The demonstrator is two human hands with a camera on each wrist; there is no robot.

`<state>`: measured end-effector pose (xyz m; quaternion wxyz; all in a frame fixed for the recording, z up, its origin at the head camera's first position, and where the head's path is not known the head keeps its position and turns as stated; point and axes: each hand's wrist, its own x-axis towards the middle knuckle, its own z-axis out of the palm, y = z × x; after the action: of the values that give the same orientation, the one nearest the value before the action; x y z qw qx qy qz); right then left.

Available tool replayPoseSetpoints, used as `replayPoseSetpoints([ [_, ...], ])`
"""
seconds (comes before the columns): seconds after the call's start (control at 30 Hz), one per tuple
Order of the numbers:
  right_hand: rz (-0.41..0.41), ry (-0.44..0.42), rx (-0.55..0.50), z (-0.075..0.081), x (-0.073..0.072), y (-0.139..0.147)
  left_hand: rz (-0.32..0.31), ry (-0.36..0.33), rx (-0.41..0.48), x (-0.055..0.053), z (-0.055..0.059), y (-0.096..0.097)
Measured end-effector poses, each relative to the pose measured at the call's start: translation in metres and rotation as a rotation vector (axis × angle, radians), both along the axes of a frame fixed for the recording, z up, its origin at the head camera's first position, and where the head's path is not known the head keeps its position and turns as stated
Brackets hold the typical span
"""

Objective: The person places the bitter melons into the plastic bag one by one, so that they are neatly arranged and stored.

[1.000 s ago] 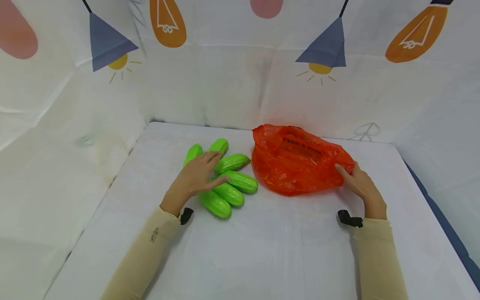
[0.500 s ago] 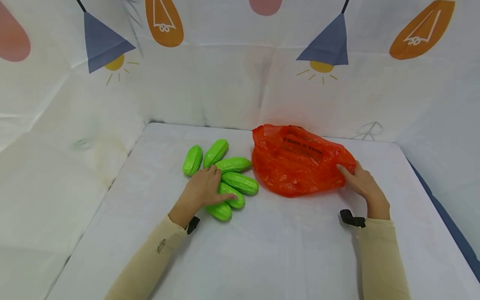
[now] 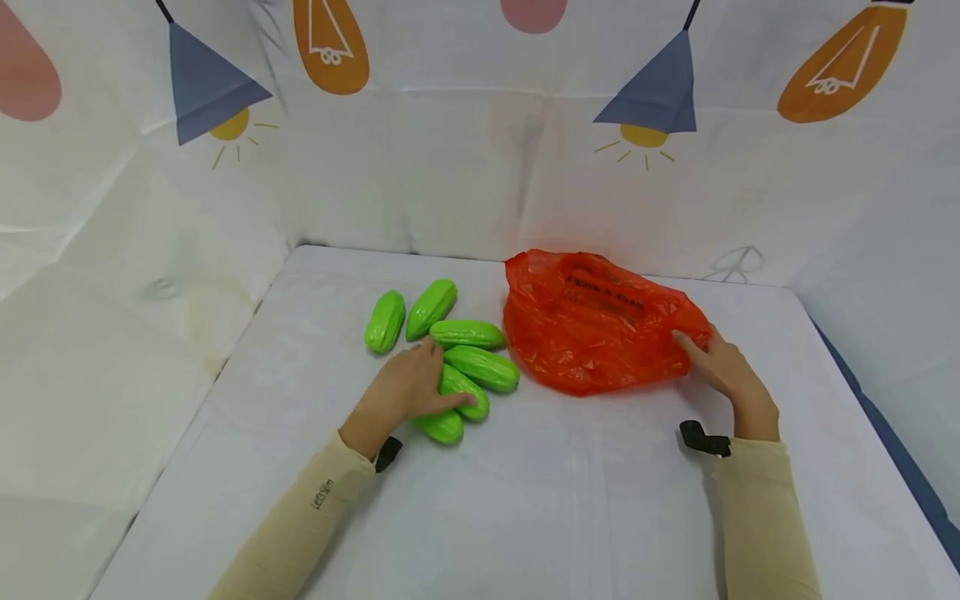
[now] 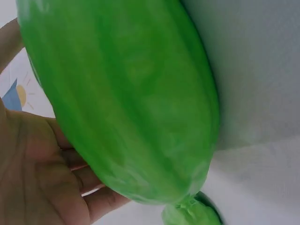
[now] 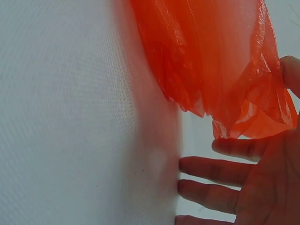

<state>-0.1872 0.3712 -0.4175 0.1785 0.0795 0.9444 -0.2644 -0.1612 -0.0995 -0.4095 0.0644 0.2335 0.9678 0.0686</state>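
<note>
Several light green, ridged cucumbers [image 3: 482,368] lie fanned out on the white table in the head view. My left hand [image 3: 401,387] is over the lower ones, gripping a cucumber [image 4: 126,98] that fills the left wrist view. Its thumb is spread to the right while the fingers reach round the far side. To the right lies a crumpled red plastic bag [image 3: 592,333] with dark print. My right hand [image 3: 723,367] holds the bag's right edge, thumb in front. In the right wrist view, the index fingertip touches the red bag's edge [image 5: 201,56] and the other fingers are straight.
The white table [image 3: 540,508] ends at a pale cloth wall [image 3: 450,167] printed with lamps and bulbs. Two cucumbers [image 3: 386,322] lie beyond the left hand. Each sleeve has a black wrist camera [image 3: 703,438] at its cuff.
My left hand has come down and toward the front onto the lower cucumbers, its fingers curling in. The upper cucumber beside it has turned slightly. The right hand stays at the bag.
</note>
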Motion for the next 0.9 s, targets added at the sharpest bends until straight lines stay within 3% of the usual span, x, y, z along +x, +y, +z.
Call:
replayPoseSetpoints([
  [0.2, 0.007, 0.000, 0.002, 0.0006, 0.0004, 0.0008, 0.023, -0.087, 0.048, 0.0015, 0.0002, 0.0034],
  [0.67, 0.004, 0.000, -0.003, 0.0027, 0.0019, -0.0014, 0.003, -0.068, 0.102, 0.0057, -0.0045, 0.0069],
  [0.77, 0.002, -0.003, -0.005, 0.0036, 0.0024, -0.0016, -0.018, -0.097, 0.113, 0.0037, -0.0047, 0.0068],
  [0.9, 0.001, -0.007, -0.008, 0.0034, 0.0025, -0.0017, -0.093, -0.160, 0.157, 0.0003, -0.0045, 0.0066],
])
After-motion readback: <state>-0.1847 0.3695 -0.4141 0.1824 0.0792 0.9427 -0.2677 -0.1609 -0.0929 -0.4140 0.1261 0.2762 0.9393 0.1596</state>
